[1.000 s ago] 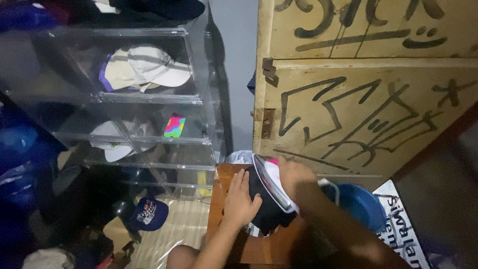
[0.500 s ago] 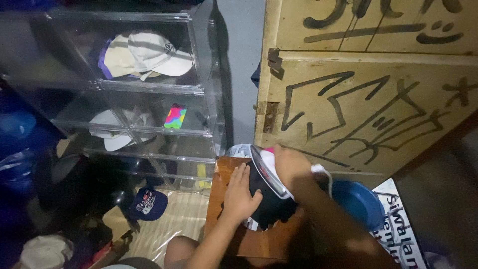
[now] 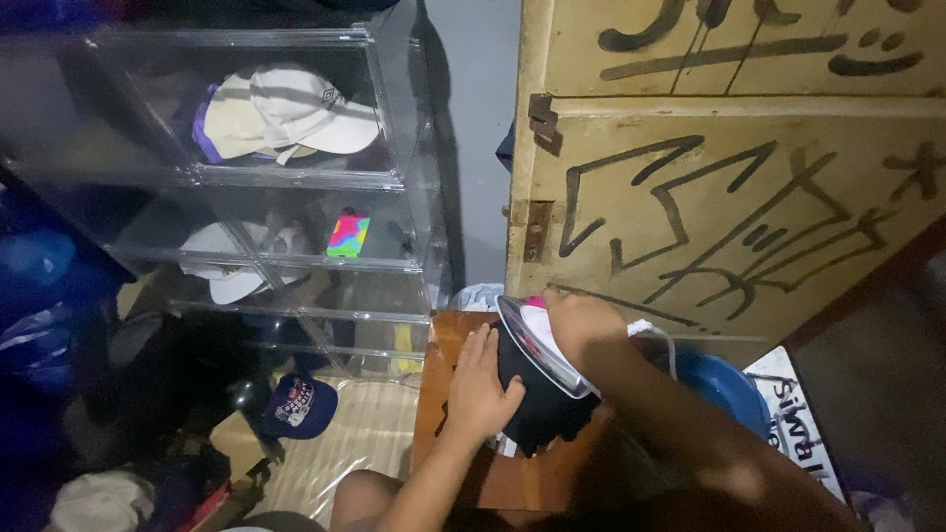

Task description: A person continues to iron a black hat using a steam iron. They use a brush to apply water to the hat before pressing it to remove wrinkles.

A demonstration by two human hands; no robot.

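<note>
A person presses a piece of black cloth (image 3: pixel 537 414) on a small reddish-brown wooden stool (image 3: pixel 443 394), seen from above in a crowded room. The left hand (image 3: pixel 480 386) lies flat, fingers spread wide, on the left edge of the cloth, holding it down against the stool top. The right hand (image 3: pixel 581 320) is closed around the handle of a white and pink electric iron with a shiny metal soleplate (image 3: pixel 537 345); the iron is tipped on its side, its soleplate facing left toward the other hand and touching the cloth. A white cord (image 3: pixel 655 335) trails from the iron's rear, on the right side of the stool.

Just right of the stool sits a round blue plastic basin (image 3: pixel 724 384), partly hidden by the right forearm. Behind the stool rises a pale yellow wooden door with black painted arrow marks (image 3: pixel 729 177). Left of the stool and behind it stands a stack of clear plastic drawers (image 3: pixel 296 177) holding white caps (image 3: pixel 296 108) and a small multicoloured rectangular object (image 3: pixel 348 234). A dark blue cap (image 3: pixel 299 404) lies on the floor, left of the stool.
</note>
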